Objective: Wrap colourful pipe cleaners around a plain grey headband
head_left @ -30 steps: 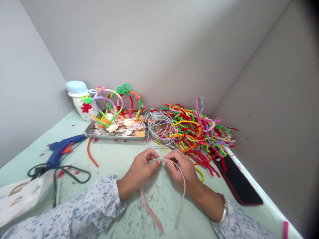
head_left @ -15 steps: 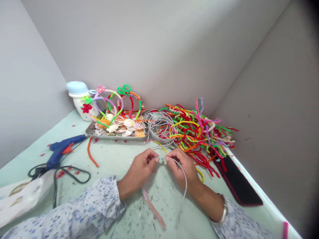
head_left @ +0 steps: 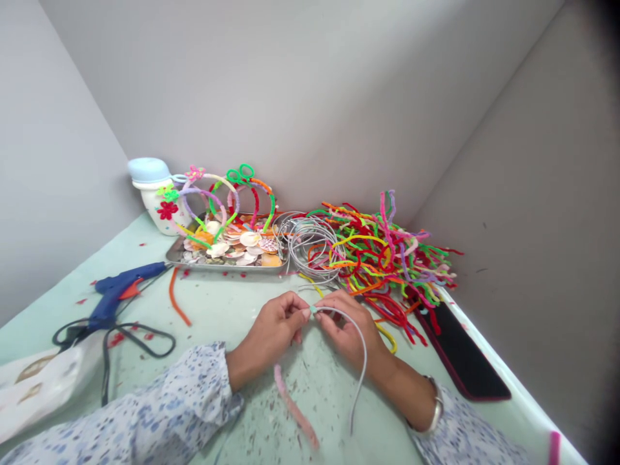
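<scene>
My left hand [head_left: 271, 328] is closed in a pinch on a small pale green piece [head_left: 312, 310], possibly fuzzy but too small to make out. From that piece a grey wire [head_left: 364, 352] runs right, past my right hand's fingers, and curves down with its lower end free. My right hand [head_left: 356, 336] pinches the wire's upper end close to the green piece, its fingertips nearly meeting those of the left. A pink pipe cleaner [head_left: 295, 410] lies on the table below my left hand. Part of what sits between the fingertips is hidden.
Behind are a metal tray [head_left: 227, 267] of shells, pipe-cleaner hoops [head_left: 236, 194], a coil of grey wire [head_left: 314, 248] and a heap of pipe cleaners [head_left: 392, 258]. A blue glue gun [head_left: 109, 294] with its cord lies left, a black pad [head_left: 465, 355] right.
My fingertips have drawn closer together around the pale green piece. The right thumb has shifted, and the wire's hanging loop has swung slightly right.
</scene>
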`<state>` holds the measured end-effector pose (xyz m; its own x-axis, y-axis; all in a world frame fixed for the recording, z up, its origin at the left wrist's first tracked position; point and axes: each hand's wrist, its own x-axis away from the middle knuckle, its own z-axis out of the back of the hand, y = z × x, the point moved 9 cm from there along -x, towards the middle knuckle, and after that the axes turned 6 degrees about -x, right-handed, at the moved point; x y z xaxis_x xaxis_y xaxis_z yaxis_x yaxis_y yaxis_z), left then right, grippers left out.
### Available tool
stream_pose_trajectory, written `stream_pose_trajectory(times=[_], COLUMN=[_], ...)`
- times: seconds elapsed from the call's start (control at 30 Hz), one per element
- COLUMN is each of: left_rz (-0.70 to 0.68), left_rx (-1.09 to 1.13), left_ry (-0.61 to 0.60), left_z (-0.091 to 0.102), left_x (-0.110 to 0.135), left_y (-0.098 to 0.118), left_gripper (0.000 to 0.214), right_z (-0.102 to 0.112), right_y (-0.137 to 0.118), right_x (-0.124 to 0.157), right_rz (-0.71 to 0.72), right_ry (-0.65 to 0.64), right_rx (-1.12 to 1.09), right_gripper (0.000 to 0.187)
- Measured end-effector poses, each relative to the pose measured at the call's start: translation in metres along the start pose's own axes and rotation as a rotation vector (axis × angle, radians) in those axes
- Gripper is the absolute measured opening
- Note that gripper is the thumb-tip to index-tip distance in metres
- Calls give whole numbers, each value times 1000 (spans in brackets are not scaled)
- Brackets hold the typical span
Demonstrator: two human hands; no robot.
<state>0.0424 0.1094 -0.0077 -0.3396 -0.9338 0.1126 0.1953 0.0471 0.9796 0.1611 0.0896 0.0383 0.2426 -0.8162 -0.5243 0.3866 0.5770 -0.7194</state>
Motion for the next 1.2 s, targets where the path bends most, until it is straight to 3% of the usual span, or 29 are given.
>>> stream_pose_trajectory(times=[0.63,0.97,1.2], left_rz=[57,-9,-25], left_rx=[69,42,30], left_ry=[-60,52,76], left_z=[-8,4,5], left_x=[2,-2,0], left_y=[0,0,4], left_gripper=[13,14,17], right_z=[3,-2,7], right_y=[-1,17,16], right_x=[3,4,4], right_rz=[39,-188,-206], right_ry=[8,6,60], right_rx=[16,-45,9], right_gripper=[18,15,8])
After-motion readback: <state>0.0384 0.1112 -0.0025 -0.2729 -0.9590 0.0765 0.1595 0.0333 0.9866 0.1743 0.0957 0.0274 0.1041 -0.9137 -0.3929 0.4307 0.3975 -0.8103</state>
